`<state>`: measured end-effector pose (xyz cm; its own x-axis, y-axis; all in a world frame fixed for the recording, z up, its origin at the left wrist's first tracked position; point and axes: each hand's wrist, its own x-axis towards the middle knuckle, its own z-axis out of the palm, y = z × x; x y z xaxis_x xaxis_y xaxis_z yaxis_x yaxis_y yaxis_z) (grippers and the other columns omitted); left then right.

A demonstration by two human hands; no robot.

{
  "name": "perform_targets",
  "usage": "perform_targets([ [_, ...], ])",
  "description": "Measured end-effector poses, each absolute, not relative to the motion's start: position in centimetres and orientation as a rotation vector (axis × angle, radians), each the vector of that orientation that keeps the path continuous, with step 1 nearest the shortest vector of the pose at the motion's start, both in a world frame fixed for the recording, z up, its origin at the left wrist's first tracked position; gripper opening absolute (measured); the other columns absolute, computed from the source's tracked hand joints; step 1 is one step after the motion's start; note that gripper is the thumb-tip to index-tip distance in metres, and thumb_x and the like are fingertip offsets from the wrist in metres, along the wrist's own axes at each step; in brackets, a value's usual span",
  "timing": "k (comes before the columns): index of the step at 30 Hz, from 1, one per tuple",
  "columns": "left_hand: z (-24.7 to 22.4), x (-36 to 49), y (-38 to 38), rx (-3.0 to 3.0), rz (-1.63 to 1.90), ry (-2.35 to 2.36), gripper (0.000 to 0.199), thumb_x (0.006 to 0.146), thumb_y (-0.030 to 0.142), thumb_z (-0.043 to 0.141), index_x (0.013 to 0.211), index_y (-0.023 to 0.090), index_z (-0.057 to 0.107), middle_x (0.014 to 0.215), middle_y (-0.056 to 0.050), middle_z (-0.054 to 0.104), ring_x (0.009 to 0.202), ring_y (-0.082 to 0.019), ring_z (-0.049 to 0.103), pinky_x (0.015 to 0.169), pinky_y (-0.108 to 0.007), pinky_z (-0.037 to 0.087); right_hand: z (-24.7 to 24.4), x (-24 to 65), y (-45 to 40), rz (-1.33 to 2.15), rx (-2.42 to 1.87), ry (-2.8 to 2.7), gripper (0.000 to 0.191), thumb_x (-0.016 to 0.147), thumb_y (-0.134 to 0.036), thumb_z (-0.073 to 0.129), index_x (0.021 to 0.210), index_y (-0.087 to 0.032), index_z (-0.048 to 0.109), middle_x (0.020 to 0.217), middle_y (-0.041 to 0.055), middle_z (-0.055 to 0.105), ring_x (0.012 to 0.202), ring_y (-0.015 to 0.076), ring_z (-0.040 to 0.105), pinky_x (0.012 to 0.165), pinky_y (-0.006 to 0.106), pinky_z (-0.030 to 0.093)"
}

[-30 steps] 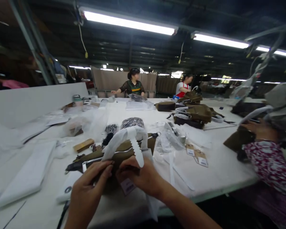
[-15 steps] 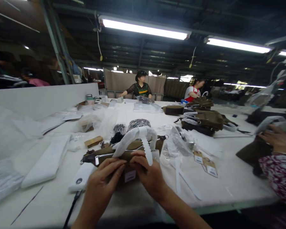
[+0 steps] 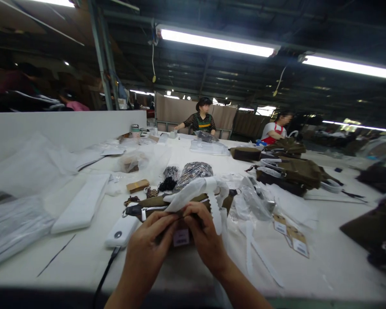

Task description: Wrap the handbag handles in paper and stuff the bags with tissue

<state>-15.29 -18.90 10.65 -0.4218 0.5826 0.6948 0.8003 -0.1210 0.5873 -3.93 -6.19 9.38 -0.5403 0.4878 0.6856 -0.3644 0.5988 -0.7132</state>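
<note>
An olive-green bag [image 3: 154, 201] with a silver zip lies in front of me, its handle [image 3: 188, 193] wrapped in white paper with a loose, jagged-edged strip. At the bag's near side, my left hand [image 3: 151, 242] is closed, thumb and forefinger pinched. My right hand [image 3: 209, 240] is closed too, its fingertips meeting the left ones. What they pinch is too small and covered to make out. Just below the fingertips, between both hands, shows a brown tag with a white barcode label [image 3: 181, 237].
Left of the bag are a white device [image 3: 120, 231] with a black cable and a long white pad [image 3: 82, 206]. Tags [image 3: 291, 236] and paper strips [image 3: 249, 244] lie to the right. More olive bags [image 3: 289, 171] sit farther back. Two people [image 3: 206, 120] work across the table.
The view has swung left, so the scene sits farther right. The neighbour's hand at the right has left the picture. My hands stay pinched together at the bag.
</note>
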Motion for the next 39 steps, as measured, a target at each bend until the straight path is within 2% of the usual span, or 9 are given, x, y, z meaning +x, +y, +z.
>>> perform_targets([
  [6, 11.0, -15.3, -19.3, -1.521, -1.694, -1.937, 0.015, 0.093, 0.023, 0.067, 0.103, 0.031, 0.074, 0.101, 0.005, 0.073, 0.095, -0.009, 0.071, 0.086, -0.013, 0.054, 9.6, -4.0, -6.1, 1.184, -0.180, -1.831, 0.006, 0.097, -0.021, 0.062, 0.097, -0.026, 0.066, 0.095, -0.0010, 0.066, 0.093, 0.0157, 0.063, 0.089, 0.028, 0.050],
  [13, 11.0, -15.3, -19.4, -1.523, -1.500, -1.920, 0.017, 0.092, 0.018, 0.065, 0.102, 0.027, 0.074, 0.095, 0.003, 0.072, 0.085, -0.010, 0.070, 0.077, -0.016, 0.053, 10.1, -3.9, -5.9, 1.011, -0.168, -1.882, 0.010, 0.092, -0.016, 0.068, 0.092, -0.025, 0.071, 0.091, -0.0017, 0.071, 0.088, 0.0160, 0.065, 0.086, 0.028, 0.051],
  [22, 10.7, -15.1, -19.5, -1.565, -1.371, -1.990, 0.017, 0.095, 0.016, 0.058, 0.102, 0.026, 0.071, 0.098, 0.000, 0.070, 0.087, -0.014, 0.068, 0.078, -0.022, 0.052, 11.3, -3.7, -5.2, 0.560, 0.045, -2.031, 0.013, 0.095, -0.011, 0.064, 0.096, -0.023, 0.071, 0.086, 0.0003, 0.075, 0.085, 0.0176, 0.070, 0.083, 0.031, 0.057],
  [30, 10.8, -15.3, -19.5, -1.569, -1.384, -1.986, 0.018, 0.094, 0.013, 0.058, 0.101, 0.026, 0.070, 0.096, 0.001, 0.069, 0.086, -0.014, 0.067, 0.077, -0.022, 0.050, 11.3, -3.7, -5.1, 0.501, 0.049, -2.061, 0.010, 0.097, -0.014, 0.062, 0.095, -0.021, 0.069, 0.085, 0.0016, 0.075, 0.084, 0.0171, 0.071, 0.080, 0.029, 0.059],
  [35, 10.6, -15.1, -19.6, -1.570, -1.329, -2.030, 0.015, 0.095, 0.016, 0.057, 0.099, 0.025, 0.068, 0.096, 0.000, 0.067, 0.086, -0.015, 0.066, 0.075, -0.024, 0.048, 10.7, -3.6, -5.0, 0.492, 0.051, -2.103, 0.010, 0.097, -0.014, 0.062, 0.098, -0.022, 0.069, 0.087, 0.0009, 0.076, 0.091, 0.0186, 0.069, 0.085, 0.033, 0.057],
  [39, 10.3, -14.9, -19.7, -1.565, -1.230, -2.050, 0.017, 0.096, 0.016, 0.052, 0.097, 0.024, 0.067, 0.094, -0.001, 0.067, 0.084, -0.017, 0.065, 0.073, -0.027, 0.047, 10.4, -3.5, -5.0, 0.477, 0.069, -2.108, 0.015, 0.097, -0.012, 0.061, 0.103, -0.022, 0.070, 0.089, 0.0014, 0.076, 0.092, 0.0201, 0.068, 0.084, 0.035, 0.058],
])
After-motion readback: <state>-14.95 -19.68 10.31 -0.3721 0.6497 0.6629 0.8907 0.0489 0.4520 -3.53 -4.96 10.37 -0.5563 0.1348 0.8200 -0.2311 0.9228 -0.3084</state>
